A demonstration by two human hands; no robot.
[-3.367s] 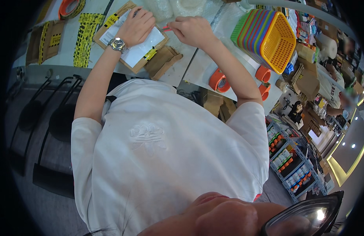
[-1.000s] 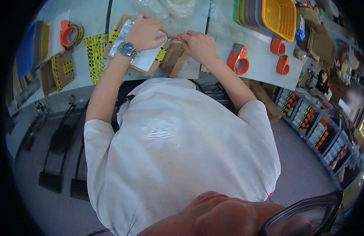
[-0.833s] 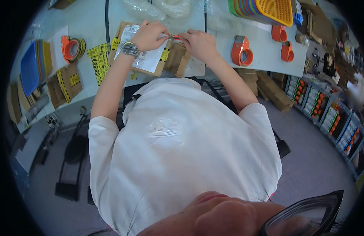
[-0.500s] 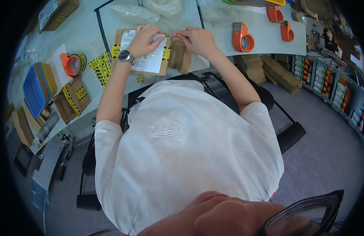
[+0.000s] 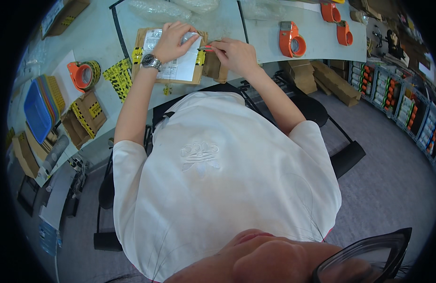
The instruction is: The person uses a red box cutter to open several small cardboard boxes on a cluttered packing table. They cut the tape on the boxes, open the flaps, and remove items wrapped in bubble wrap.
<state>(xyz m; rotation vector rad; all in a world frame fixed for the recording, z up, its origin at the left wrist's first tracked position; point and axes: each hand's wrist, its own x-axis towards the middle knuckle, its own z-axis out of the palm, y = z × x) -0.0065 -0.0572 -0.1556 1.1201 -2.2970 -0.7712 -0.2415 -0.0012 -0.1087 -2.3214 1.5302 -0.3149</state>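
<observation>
A flat cardboard parcel (image 5: 195, 76) with a white label (image 5: 176, 66), clear plastic and yellow-black tape lies on the table before me. My left hand (image 5: 173, 43) is on its top part, fingers curled at the clear plastic over the label; whether they grip it is unclear. In my right hand (image 5: 234, 55), closed in a pinch, is a small red-and-silver tool (image 5: 206, 48), its tip over the parcel's right edge; its exact kind is too small to tell. A folded brown cardboard piece (image 5: 213, 70) lies just below that hand.
Orange tape dispensers (image 5: 289, 40) stand at right, another with striped tape (image 5: 83, 75) at left, near yellow-black tape strips (image 5: 118, 80) and stacked coloured baskets (image 5: 38, 108). Bubble wrap (image 5: 156, 9) lies behind. Black chairs (image 5: 345, 158) and shelving (image 5: 397, 99) are beyond the table.
The view has swung round since the earliest frame. In the last half second my right hand and the tool have shifted down along the parcel's right edge, while my left hand stays on the label.
</observation>
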